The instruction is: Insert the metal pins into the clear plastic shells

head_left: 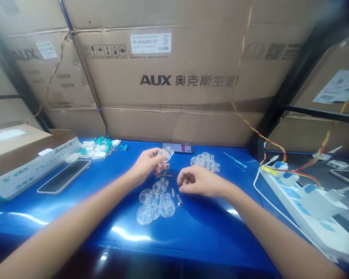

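Note:
My left hand [151, 162] pinches a clear plastic piece [169, 153] with a wavy edge, raised over the blue table. Nearby, to the right, my right hand [202, 181] has its fingers curled in towards the thumb; whatever may be between them is too small to make out. Small metal strips [173, 192] lie just below its fingertips, and more small parts [169, 175] sit between the hands. Closer to me is a loose group of clear plastic pieces [166, 205], some overlapping. Another pile of clear pieces [206, 161] rests behind my right hand.
White and teal parts [97, 147] are heaped at the back left, by an open carton [31, 155] and a phone [64, 177]. Another phone [182, 147] lies behind my hands. A screwdriver [237, 162] and a power strip [305, 209] with cables are on the right. Large cardboard boxes [177, 97] wall the back.

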The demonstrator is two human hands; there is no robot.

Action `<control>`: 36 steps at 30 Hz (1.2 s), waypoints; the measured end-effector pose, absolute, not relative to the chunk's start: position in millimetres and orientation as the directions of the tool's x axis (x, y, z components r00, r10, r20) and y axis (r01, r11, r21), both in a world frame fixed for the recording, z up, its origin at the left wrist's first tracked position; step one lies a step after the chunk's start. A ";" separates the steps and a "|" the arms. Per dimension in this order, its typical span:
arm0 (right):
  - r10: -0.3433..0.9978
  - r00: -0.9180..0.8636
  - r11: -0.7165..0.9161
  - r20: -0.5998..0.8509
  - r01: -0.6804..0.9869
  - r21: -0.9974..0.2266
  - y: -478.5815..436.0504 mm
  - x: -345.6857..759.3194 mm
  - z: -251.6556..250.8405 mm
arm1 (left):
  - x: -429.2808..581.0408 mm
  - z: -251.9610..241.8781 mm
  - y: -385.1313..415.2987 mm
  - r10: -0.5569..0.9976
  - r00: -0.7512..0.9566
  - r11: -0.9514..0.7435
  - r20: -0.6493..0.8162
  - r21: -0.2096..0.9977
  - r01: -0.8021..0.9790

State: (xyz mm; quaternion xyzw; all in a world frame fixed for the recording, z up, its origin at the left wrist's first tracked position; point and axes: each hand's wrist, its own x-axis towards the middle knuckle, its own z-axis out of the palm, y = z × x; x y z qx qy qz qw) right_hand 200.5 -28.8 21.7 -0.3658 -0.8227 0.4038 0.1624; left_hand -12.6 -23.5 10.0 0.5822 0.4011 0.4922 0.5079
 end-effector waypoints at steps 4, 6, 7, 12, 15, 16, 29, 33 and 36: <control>0.677 -0.736 0.473 -0.004 0.439 -0.764 -39.0 195.8 22.2 | -14.1 6.1 -21.4 0.970 0.168 -0.169 0.176 0.984 -0.058; 0.652 -0.758 0.499 0.007 0.422 -0.756 -42.2 192.6 19.1 | -13.7 4.6 -21.1 0.970 0.173 -0.159 0.168 0.985 -0.069; 0.643 -0.766 0.516 0.015 0.418 -0.747 -42.9 191.5 17.2 | -13.6 4.1 -21.0 0.971 0.174 -0.153 0.163 0.986 -0.071; 0.619 -0.781 0.617 0.078 0.422 -0.665 -43.0 188.9 9.2 | -13.5 2.9 -20.6 0.971 0.180 -0.149 0.156 0.987 -0.055; 0.606 -0.788 0.652 0.105 0.416 -0.634 -43.2 188.2 9.6 | -12.3 2.5 -21.7 0.962 0.217 -0.167 0.168 0.986 -0.025; 0.613 -0.782 0.648 0.114 0.414 -0.640 -43.2 188.5 11.2 | -11.7 2.5 -22.2 0.958 0.234 -0.171 0.168 0.985 -0.011; 0.799 -0.595 0.153 0.086 0.063 -0.986 -27.9 206.4 36.4 | -6.2 8.1 -35.6 0.895 0.429 -0.239 0.124 0.944 0.226; 0.806 -0.590 0.135 0.051 0.098 -0.986 -29.1 203.1 33.9 | -5.9 8.5 -36.5 0.887 0.447 -0.258 0.116 0.927 0.271; 0.814 -0.578 0.173 0.058 0.145 -0.974 -29.0 202.2 33.7 | -6.1 9.5 -37.1 0.886 0.448 -0.272 0.122 0.918 0.287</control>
